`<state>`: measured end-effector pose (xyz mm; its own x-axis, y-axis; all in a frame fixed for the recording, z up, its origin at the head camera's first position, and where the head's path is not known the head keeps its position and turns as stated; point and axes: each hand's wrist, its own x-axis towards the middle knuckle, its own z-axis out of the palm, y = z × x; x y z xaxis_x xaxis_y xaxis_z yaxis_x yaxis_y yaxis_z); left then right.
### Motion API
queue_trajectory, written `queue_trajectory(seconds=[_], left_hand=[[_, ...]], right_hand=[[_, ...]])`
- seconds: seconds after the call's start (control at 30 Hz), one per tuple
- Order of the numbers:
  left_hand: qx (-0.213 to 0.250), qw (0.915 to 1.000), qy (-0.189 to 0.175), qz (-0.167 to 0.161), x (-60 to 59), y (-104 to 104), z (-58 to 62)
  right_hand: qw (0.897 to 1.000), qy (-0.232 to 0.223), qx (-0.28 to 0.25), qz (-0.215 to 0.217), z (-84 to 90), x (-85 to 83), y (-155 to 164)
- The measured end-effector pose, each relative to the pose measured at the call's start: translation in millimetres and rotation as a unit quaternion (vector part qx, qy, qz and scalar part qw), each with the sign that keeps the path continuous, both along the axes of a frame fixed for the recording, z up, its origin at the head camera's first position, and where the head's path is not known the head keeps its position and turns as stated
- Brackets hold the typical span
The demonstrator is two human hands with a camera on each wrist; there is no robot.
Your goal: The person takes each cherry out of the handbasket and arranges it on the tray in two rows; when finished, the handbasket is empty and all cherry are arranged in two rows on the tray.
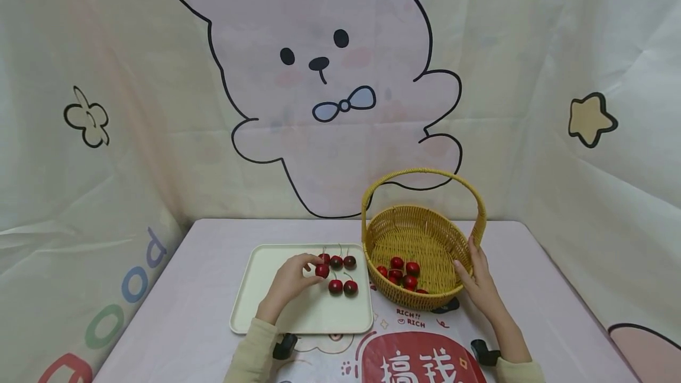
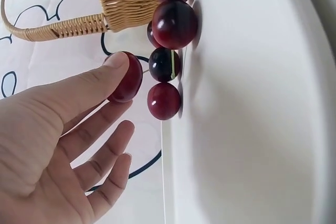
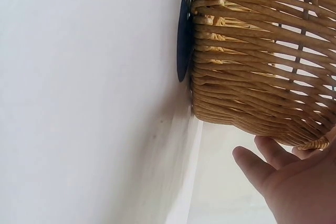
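Note:
In the head view my left hand (image 1: 291, 279) is over the white tray (image 1: 287, 312), pinching a dark red cherry (image 2: 127, 80) between thumb and fingertips. The left wrist view shows that cherry lifted off the tray, with the other fingers loosely bent. Several stemmed cherries (image 1: 350, 288) stay in two rows on the tray's right side. My right hand (image 1: 481, 285) grips the right rim of the yellow wicker basket (image 1: 425, 229), thumb over the inner side and fingers outside. Inside the basket lie several red cherries (image 1: 409, 281).
The basket's tall arched handle (image 1: 424, 171) rises above it, and the basket stands close against the tray's right edge. A table (image 1: 213, 241) with a printed cover lies beneath, and a cartoon-printed cloth (image 1: 340, 152) hangs behind.

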<state>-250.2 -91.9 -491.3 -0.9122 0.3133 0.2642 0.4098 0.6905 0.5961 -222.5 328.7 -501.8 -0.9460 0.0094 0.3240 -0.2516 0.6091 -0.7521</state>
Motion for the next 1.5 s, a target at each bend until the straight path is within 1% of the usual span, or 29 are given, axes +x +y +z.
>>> queue_trajectory(seconds=[0.17, 0.57, 0.83, 0.97, 1.17, 1.5], left_hand=[[-0.008, 0.9995, -0.030, -0.001, 0.0, -2.2, -4.0], [-0.015, 0.9976, -0.067, -0.009, -0.2, -1.4, -6.1], [-0.018, 0.9973, -0.071, -0.008, 1.5, -2.2, -7.2], [-0.020, 0.9969, -0.075, -0.016, 1.2, -2.9, -9.4], [-0.022, 0.9964, -0.080, -0.015, 0.1, -1.8, -12.8], [-0.030, 0.9965, -0.075, -0.020, -1.1, -0.6, -14.2]], right_hand=[[1.000, 0.000, 0.004, 0.000, -0.7, -0.6, 0.3], [1.000, -0.003, 0.002, -0.001, -1.9, -1.2, 1.2], [1.000, 0.001, 0.002, 0.003, -1.2, -1.3, 1.2], [1.000, 0.008, -0.002, 0.007, -0.2, -0.6, 0.6], [1.000, 0.007, -0.003, 0.006, -0.3, -0.3, 0.5], [1.000, 0.011, -0.006, 0.008, -1.6, -0.9, 1.1]])
